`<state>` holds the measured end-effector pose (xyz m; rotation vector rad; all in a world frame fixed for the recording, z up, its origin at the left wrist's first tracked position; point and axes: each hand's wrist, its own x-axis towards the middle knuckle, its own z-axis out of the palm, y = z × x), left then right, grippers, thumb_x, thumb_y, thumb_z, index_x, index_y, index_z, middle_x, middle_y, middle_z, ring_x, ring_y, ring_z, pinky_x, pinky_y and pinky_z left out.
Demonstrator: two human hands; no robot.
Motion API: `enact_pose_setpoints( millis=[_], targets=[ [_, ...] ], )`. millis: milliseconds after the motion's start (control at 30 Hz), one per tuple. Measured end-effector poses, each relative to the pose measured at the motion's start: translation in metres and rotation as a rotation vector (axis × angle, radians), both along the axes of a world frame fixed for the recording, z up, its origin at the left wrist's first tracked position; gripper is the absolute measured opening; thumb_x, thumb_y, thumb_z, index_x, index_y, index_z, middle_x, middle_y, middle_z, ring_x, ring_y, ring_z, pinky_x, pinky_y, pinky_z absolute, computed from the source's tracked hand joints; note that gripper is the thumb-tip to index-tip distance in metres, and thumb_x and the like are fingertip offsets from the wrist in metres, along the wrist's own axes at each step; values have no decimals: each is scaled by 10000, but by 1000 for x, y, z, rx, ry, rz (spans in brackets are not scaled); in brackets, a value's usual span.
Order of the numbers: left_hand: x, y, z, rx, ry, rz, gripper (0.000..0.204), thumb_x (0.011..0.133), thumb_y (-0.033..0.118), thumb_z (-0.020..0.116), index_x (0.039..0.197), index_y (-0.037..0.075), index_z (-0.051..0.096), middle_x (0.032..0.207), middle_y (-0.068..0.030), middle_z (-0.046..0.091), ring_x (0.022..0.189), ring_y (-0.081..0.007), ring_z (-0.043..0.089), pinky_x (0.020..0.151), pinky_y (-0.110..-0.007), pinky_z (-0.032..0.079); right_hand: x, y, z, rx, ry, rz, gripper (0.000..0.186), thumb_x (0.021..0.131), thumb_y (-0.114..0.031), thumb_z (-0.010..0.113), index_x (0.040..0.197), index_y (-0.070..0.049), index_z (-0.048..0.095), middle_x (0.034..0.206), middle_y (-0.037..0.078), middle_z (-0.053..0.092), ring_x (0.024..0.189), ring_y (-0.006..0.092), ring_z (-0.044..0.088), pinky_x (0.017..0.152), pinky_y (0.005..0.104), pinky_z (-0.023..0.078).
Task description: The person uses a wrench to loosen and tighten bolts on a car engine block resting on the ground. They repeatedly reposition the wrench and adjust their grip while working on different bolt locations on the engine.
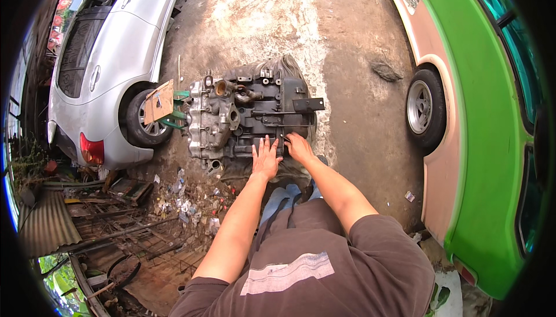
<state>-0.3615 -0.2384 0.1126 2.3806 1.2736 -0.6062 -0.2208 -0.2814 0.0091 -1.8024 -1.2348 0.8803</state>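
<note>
An engine (263, 111) lies in front of me, its silver cylinder head (202, 119) to the left and its dark block to the right. My left hand (266, 159) rests flat on the block's near side, fingers stretched and spread. Just right of it, my right hand (299, 148) has its fingers curled together at the near edge of the block. Whatever is between those fingertips is too small to make out. A flat black bracket (308, 105) sticks out at the engine's right side, and a long thin rod (272, 124) crosses the block beyond my hands.
Dark sheeting (285, 65) lies under the engine. A green stand with a cardboard piece (158, 103) is at its left. A silver car (124, 45) stands left, a green and pink vehicle (475, 114) right. Litter (185, 201) and scrap metal sheet (49, 218) cover the lower left ground.
</note>
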Motion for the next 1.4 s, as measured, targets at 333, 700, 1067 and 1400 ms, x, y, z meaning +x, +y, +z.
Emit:
enact_pose_setpoints(
  millis=[333, 700, 1067, 1400],
  targets=[
    [-1, 2, 0, -17, -4, -2, 705, 954, 346, 595, 1555, 174, 270, 1641, -184, 114, 1522, -349, 91, 1212, -560, 47, -5, -1, 3, 4, -48, -71, 250, 816, -98, 696, 1053, -46, 635, 1041, 172, 640, 957, 425, 632, 813, 498, 522],
    [-2, 3, 0, -36, -20, -9, 684, 954, 354, 598, 1543, 177, 299, 1640, -178, 127, 1521, -343, 104, 1216, -537, 74, 3, 0, 8, -42, -50, 65, 185, 877, -107, 636, 1041, -23, 617, 1086, 186, 618, 980, 434, 618, 823, 513, 511],
    [-3, 1, -1, -20, -16, 9, 676, 954, 357, 598, 1539, 189, 303, 1640, -177, 124, 1522, -353, 88, 1215, -547, 69, -2, 0, 7, -53, 8, 5, 223, 848, -112, 659, 1052, -21, 648, 1051, 192, 634, 970, 424, 621, 825, 478, 518],
    [-5, -1, -7, -17, -6, 40, 678, 950, 384, 598, 1537, 201, 311, 1648, -145, 119, 1522, -342, 98, 1215, -547, 74, -2, 1, 12, -70, -81, -27, 297, 824, -113, 698, 1098, -15, 644, 1118, 196, 633, 1005, 431, 625, 866, 492, 517]
  ],
)
